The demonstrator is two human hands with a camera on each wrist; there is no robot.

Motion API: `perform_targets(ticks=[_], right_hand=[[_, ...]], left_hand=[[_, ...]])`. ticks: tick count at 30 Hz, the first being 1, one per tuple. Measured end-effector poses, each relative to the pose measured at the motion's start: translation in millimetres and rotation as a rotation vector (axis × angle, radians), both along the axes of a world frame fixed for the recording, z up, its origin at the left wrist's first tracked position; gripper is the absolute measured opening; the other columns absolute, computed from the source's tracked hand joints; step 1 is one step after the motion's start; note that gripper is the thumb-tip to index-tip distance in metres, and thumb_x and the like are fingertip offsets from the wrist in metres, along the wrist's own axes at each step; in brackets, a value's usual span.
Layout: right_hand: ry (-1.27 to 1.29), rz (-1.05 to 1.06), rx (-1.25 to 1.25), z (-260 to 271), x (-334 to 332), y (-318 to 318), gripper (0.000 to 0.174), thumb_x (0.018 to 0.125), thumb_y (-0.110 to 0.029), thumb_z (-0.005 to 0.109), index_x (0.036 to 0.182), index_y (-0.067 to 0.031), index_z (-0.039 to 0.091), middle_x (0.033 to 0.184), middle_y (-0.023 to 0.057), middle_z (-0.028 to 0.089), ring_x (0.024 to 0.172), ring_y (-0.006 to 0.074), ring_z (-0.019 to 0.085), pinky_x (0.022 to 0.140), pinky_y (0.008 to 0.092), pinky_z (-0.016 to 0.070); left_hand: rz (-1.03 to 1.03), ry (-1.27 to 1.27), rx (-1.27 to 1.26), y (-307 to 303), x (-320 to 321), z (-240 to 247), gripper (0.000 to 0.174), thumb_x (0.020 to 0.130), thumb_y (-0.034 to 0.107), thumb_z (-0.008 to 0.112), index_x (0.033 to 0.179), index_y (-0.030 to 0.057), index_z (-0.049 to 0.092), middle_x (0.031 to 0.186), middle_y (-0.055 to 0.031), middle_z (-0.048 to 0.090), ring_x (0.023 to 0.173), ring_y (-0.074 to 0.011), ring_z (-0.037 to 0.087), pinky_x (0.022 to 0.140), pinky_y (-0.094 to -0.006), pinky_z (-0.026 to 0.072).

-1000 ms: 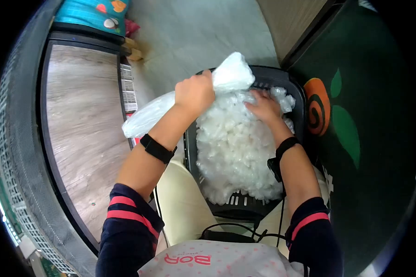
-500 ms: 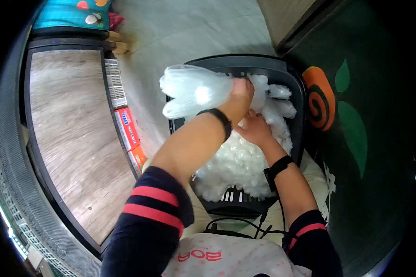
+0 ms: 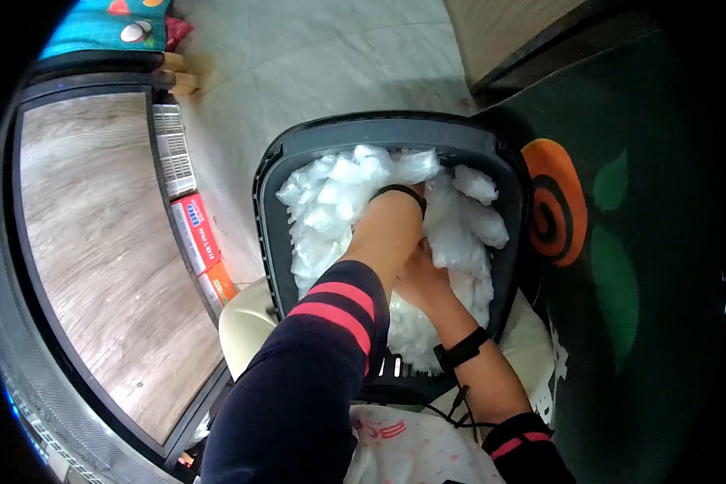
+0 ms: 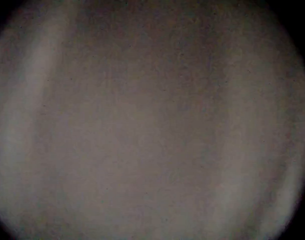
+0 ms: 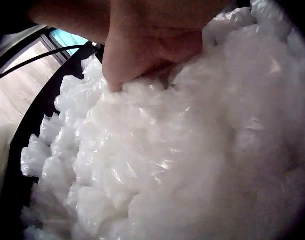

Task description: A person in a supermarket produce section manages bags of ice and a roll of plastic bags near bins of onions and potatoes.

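A black slatted basket [image 3: 379, 129] stands between the person's knees, heaped with bunched clear plastic bags [image 3: 323, 202]. The left forearm reaches across into the heap; of the left hand [image 3: 422, 189] only a sliver shows beyond the black wrist band, its fingers hidden. Just below it in the head view, the right hand [image 3: 421, 278] is down in the bags, fingers curled in. In the right wrist view a hand [image 5: 147, 55] grips into the plastic, with its fingertips buried. The left wrist view is a dark blur.
A wood-topped table [image 3: 89, 242] runs along the left. Beside it are a white slotted basket [image 3: 173, 153], a red box [image 3: 196, 234] and an orange box [image 3: 218, 284]. A dark green panel [image 3: 653, 242] with an orange swirl stands right. Grey floor [image 3: 315, 64] lies beyond.
The left hand has swung right from over the basket's left edge, carrying a bunch of bags down into the heap. The right hand has shifted left and toward the body.
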State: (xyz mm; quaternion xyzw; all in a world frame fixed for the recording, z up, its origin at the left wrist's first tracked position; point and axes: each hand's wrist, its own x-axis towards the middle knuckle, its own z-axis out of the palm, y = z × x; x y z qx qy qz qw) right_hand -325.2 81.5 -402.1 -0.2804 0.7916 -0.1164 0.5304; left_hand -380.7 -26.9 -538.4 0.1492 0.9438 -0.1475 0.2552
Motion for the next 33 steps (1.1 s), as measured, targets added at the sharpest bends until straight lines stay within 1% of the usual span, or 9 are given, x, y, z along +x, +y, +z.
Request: perform_targets(ticks=[4,6,8,10,18,23,28,31,33], right_hand=[[-0.019,0.034,-0.050,-22.6,10.1,9.5,0.052,0.086,-0.041,0.039,0.130,-0.0161,0.029,0.140,0.0121,0.015,0.129,0.0281,0.019,0.092,0.0525,0.0343],[0.101,-0.042,-0.182,-23.5,13.1,7.8,0.047,0.082,-0.036,0.047,0.119,-0.0076,0.043,0.131,0.0207,0.027,0.116,0.0435,0.029,0.095,0.0498,0.0300],[0.094,-0.041,-0.173,-15.4,9.7,4.4,0.046,0.082,-0.037,0.048,0.115,-0.0052,0.044,0.129,0.0213,0.029,0.115,0.0424,0.032,0.094,0.0494,0.0309],[0.095,0.053,-0.067,-13.0,6.8,3.8,0.051,0.086,-0.044,0.040,0.126,-0.0138,0.036,0.133,0.0137,0.027,0.123,0.0295,0.028,0.092,0.0485,0.0356],[-0.056,-0.024,0.035,-3.1,-1.8,1.8,0.059,0.085,-0.038,0.038,0.136,-0.0155,0.017,0.142,0.0121,0.011,0.130,0.0288,0.016,0.094,0.0482,0.0336],[0.140,-0.117,-0.130,-23.6,17.2,15.0,0.061,0.081,-0.041,0.044,0.133,-0.0140,0.026,0.138,0.0126,0.023,0.126,0.0308,0.024,0.087,0.0435,0.0415],[0.354,0.044,-0.189,-34.5,11.6,13.7,0.055,0.078,-0.039,0.052,0.122,-0.0096,0.040,0.118,0.0126,0.042,0.106,0.0329,0.040,0.084,0.0433,0.0421],[0.656,-0.037,-0.238,-15.9,-1.1,10.6,0.044,0.076,-0.029,0.055,0.112,-0.0055,0.047,0.108,0.0153,0.050,0.108,0.0295,0.041,0.089,0.0403,0.0340],[0.703,-0.338,-0.259,-7.3,-11.0,6.4,0.046,0.072,-0.022,0.060,0.113,-0.0053,0.047,0.110,0.0145,0.049,0.110,0.0290,0.040,0.092,0.0396,0.0318]], left_hand=[[-0.010,0.005,0.028,0.5,2.6,1.0,0.035,0.073,0.019,0.056,0.106,0.0064,0.057,0.103,-0.0091,0.058,0.097,-0.0246,0.054,0.073,-0.0356,0.0424],[-0.011,0.016,0.039,-3.4,3.4,4.7,0.036,0.073,0.019,0.056,0.106,0.0066,0.057,0.104,-0.0088,0.058,0.097,-0.0247,0.053,0.074,-0.0357,0.0418],[-0.018,0.022,0.047,-6.9,-2.1,7.0,0.036,0.072,0.019,0.056,0.106,0.0069,0.057,0.104,-0.0085,0.058,0.098,-0.0249,0.053,0.075,-0.0358,0.0413],[-0.029,0.033,0.058,-5.3,-12.6,7.7,0.036,0.072,0.020,0.057,0.106,0.0071,0.057,0.105,-0.0082,0.057,0.099,-0.0250,0.052,0.076,-0.0359,0.0408],[-0.028,0.066,0.113,8.4,-52.0,-28.1,0.037,0.070,0.021,0.058,0.106,0.0082,0.058,0.106,-0.0069,0.057,0.101,-0.0254,0.050,0.081,-0.0363,0.0387],[-0.013,0.092,0.163,7.3,-44.0,-33.0,0.038,0.069,0.022,0.059,0.105,0.0088,0.058,0.107,-0.0062,0.056,0.103,-0.0257,0.048,0.083,-0.0365,0.0374],[-0.044,0.137,0.214,15.2,-19.8,27.8,0.039,0.068,0.023,0.059,0.105,0.0094,0.058,0.108,-0.0054,0.056,0.104,-0.0260,0.047,0.086,-0.0368,0.0361],[-0.093,0.231,0.290,21.2,-4.6,113.5,0.040,0.068,0.024,0.060,0.105,0.0098,0.059,0.108,-0.0049,0.055,0.105,-0.0262,0.046,0.087,-0.0369,0.0354],[-0.105,0.345,0.405,5.7,17.3,161.6,0.040,0.067,0.024,0.060,0.105,0.0101,0.059,0.108,-0.0046,0.055,0.106,-0.0263,0.046,0.088,-0.0370,0.0348]])
